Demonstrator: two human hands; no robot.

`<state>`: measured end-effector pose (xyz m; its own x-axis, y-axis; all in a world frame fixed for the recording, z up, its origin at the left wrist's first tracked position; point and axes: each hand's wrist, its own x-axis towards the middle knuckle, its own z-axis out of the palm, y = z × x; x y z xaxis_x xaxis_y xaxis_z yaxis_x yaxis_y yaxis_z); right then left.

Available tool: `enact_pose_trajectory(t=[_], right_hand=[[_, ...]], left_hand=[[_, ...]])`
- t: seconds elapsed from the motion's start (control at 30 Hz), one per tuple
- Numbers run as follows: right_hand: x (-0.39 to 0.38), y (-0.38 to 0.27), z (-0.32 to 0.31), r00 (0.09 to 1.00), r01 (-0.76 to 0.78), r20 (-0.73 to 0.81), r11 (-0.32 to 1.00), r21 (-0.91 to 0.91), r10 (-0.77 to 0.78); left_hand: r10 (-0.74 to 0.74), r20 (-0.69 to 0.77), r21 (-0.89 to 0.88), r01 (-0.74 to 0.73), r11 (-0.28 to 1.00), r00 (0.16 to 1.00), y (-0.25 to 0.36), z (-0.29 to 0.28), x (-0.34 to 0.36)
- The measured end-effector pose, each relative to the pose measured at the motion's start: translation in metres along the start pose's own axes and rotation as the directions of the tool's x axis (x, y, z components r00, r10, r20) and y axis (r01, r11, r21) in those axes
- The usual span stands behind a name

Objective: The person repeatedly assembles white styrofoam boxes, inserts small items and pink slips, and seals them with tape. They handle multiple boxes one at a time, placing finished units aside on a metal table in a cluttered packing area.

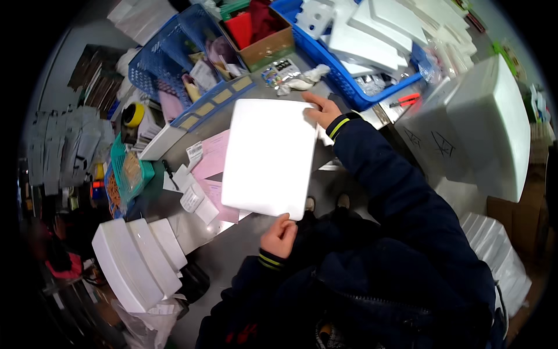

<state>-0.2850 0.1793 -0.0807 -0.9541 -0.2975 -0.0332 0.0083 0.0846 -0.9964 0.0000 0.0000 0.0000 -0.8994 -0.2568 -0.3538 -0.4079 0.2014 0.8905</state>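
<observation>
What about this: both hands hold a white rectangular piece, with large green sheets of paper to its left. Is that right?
Not quite: the large sheets of paper are pink, not green, as the head view shows. They do lie to the left of the white rectangular piece, which the left hand and right hand both hold.

White panel (pixel 268 157), one, in grip; hands (pixel 324 111), two. Beyond grip: blue baskets (pixel 347 87), two. Left of grip: teal basket (pixel 145 173), one; tape roll (pixel 138 116), one; black pen (pixel 170 174), one. Below grip: shoes (pixel 343 201), two.
</observation>
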Motion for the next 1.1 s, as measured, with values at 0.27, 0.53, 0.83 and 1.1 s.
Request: enact_pose_trajectory(t=[0.27,0.53,0.83,1.1], right_hand=[[-0.065,0.024,-0.056,0.990,-0.095,-0.130,0.414,-0.905,-0.055],[-0.091,0.027,-0.072,0.950,-0.015,-0.213,0.652,-0.758,-0.226],[-0.110,0.033,-0.083,0.755,0.231,-0.524,0.589,0.775,0.394],[-0.084,0.051,-0.065,0.683,0.118,-0.176,0.131,0.984,0.709]], left_hand=[[0.656,0.099,0.375,-0.638,0.672,0.749,0.096,0.058,0.126],[0.742,0.409,0.536,-0.798,0.276,0.531,0.106,0.135,0.282],[0.608,0.410,0.738,-0.639,0.217,0.680,0.092,0.155,0.290],[0.752,0.371,0.605,-0.756,0.248,0.544,0.090,0.153,0.293]])
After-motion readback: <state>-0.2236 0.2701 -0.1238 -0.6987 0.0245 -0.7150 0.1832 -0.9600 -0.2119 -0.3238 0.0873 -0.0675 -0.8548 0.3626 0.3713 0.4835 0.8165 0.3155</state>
